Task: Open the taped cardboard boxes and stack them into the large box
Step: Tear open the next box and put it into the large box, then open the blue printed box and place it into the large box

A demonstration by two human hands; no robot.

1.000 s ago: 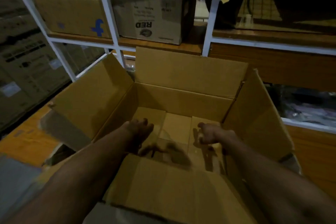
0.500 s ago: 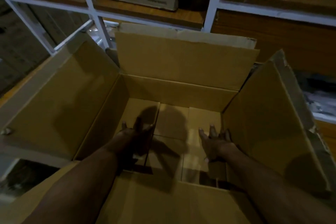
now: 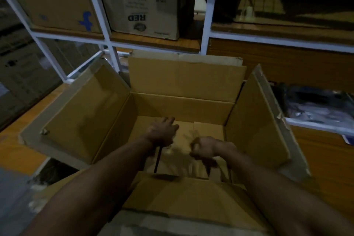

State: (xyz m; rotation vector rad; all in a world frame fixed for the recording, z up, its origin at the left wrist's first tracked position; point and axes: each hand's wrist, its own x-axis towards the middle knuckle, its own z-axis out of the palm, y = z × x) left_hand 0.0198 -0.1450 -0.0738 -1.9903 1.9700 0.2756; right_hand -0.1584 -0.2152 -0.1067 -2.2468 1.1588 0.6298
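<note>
One large box (image 3: pixel 182 109) is present, standing open with four flaps (image 3: pixel 186 80) spread outward: one far, one left, one right, one near. Flat cardboard pieces (image 3: pixel 183 140) lie on its floor; the count cannot be fixed in this light, though seams suggest several lying side by side. Two further cartons sit on the shelf beyond: one brown carton (image 3: pixel 55 4) with a blue mark at left, and one printed carton (image 3: pixel 141 9) lettered "RED" (upside down) beside it.

The large box rests on a wooden surface (image 3: pixel 17 151), orange-brown, within a storage area. A white metal rack (image 3: pixel 103 11) with wooden shelves stands directly behind. Lighting is dim.

Two bare forearms reach down into the box. The left hand (image 3: pixel 162 130) is held palm down over the cardboard on the floor, fingers loosely bent; whether it grips anything cannot be told, owing to blur. The right hand (image 3: pixel 204 148) is to its right, fingers curled inward; whether it holds anything cannot be told.
</note>
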